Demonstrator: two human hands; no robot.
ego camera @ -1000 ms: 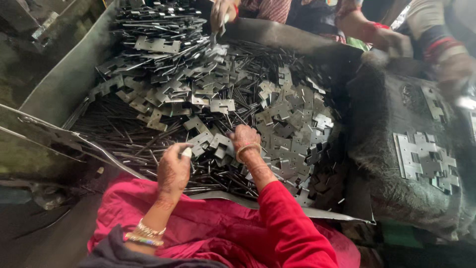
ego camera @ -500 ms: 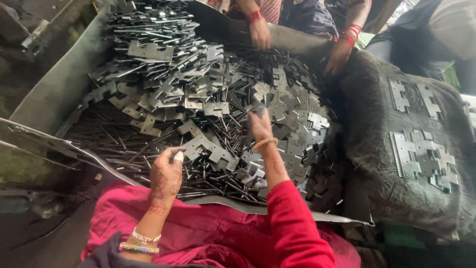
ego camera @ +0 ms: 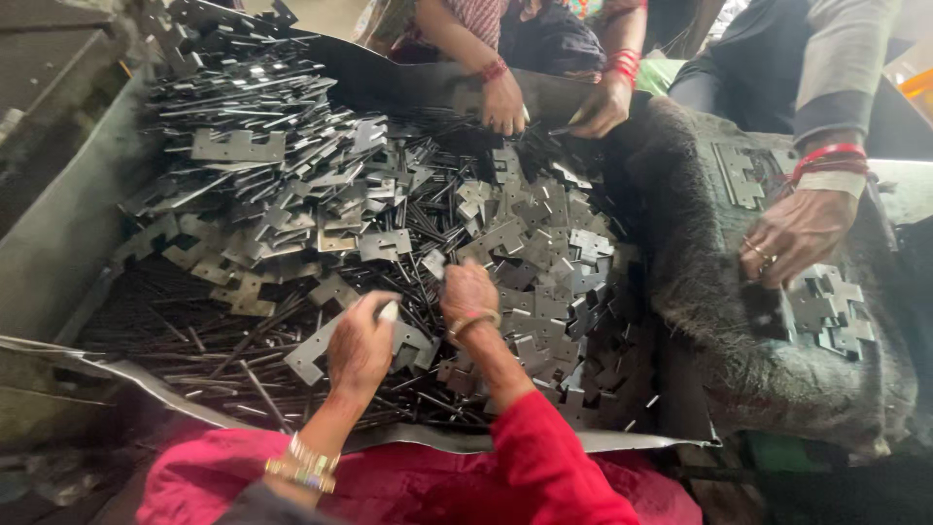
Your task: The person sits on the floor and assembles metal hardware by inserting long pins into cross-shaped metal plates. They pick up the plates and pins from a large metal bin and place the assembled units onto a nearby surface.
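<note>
Left hand [ego camera: 362,342] curled over a flat notched metal plate [ego camera: 321,352] at near edge of heap, fingers closed on it, plate lying nearly level atop thin dark rods [ego camera: 224,362]; grip firm enough to lift or slide. Right hand [ego camera: 468,292] lowered into the stamped plates [ego camera: 544,243], fingers bent down among the pieces; whether anything is pinched cannot be told. Bangle at right wrist, red sleeve [ego camera: 544,457] behind. Plates heaped loose in a sheet-metal trough [ego camera: 58,243], taller stack [ego camera: 243,126] at far left. Co-workers' hands [ego camera: 505,102] at far rim, reaching into same heap. Another person's hand [ego camera: 797,233] on dark sacking [ego camera: 700,292] at right, beside small sorted cluster of plates [ego camera: 826,311], apparently kept apart from the bulk
</note>
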